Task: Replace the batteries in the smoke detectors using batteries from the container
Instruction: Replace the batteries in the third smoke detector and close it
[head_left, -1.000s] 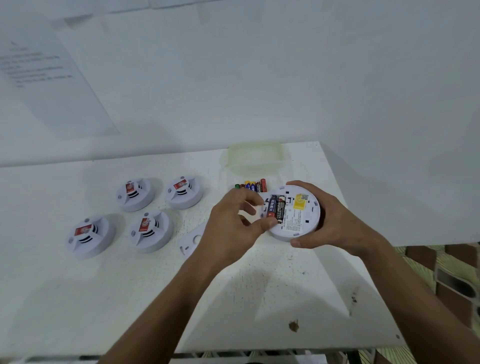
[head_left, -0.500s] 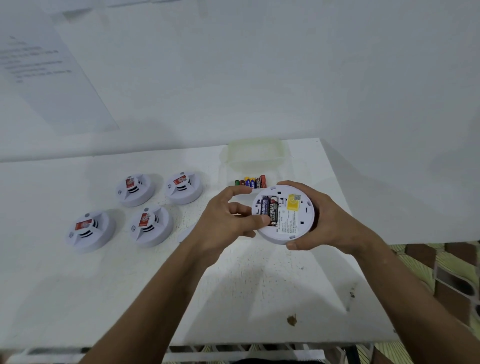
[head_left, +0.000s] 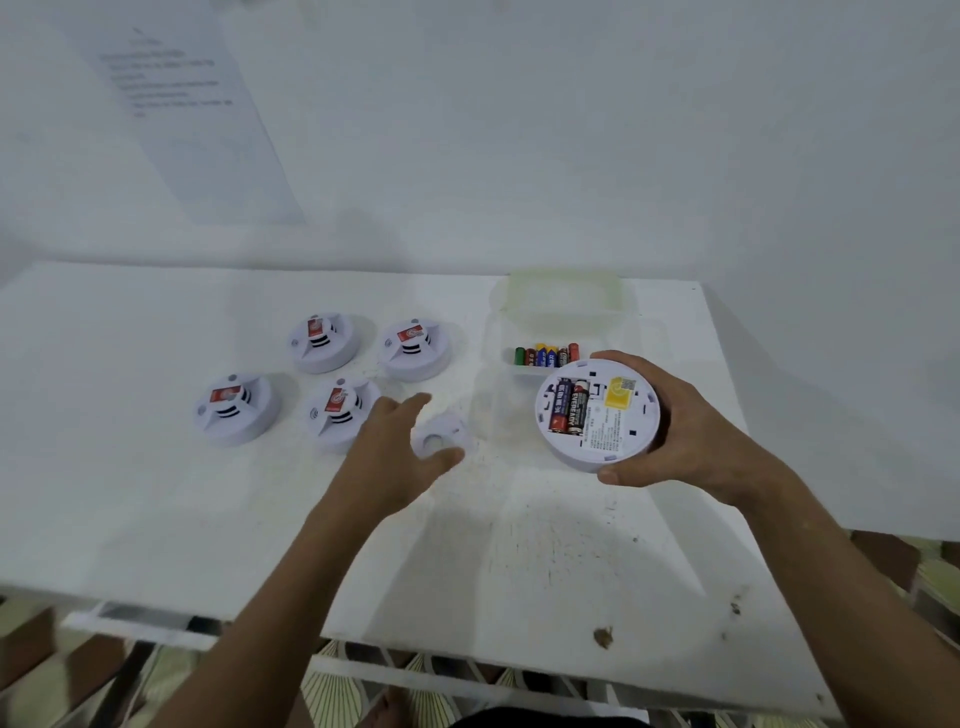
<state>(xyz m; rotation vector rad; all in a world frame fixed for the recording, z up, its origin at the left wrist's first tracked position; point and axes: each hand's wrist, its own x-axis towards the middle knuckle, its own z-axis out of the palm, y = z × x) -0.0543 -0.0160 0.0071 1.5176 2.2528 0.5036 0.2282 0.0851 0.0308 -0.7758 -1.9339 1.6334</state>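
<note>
Left hand (head_left: 400, 457) moved, spread, over cover plate (head_left: 439, 439); right hand (head_left: 670, 436) grips smoke detector (head_left: 597, 413).

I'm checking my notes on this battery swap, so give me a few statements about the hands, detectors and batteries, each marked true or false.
1. The right hand holds a smoke detector with its back facing up. True.
2. The battery bay of the held detector is empty. False: two batteries sit in it side by side.
3. The left hand grips a battery. False: its fingers are spread, holding nothing, above the white cover plate on the table.
4. Four other detectors lie on the table left of the hands. True.
5. The loose batteries are all one colour. False: green, red, blue and yellow show.
</note>
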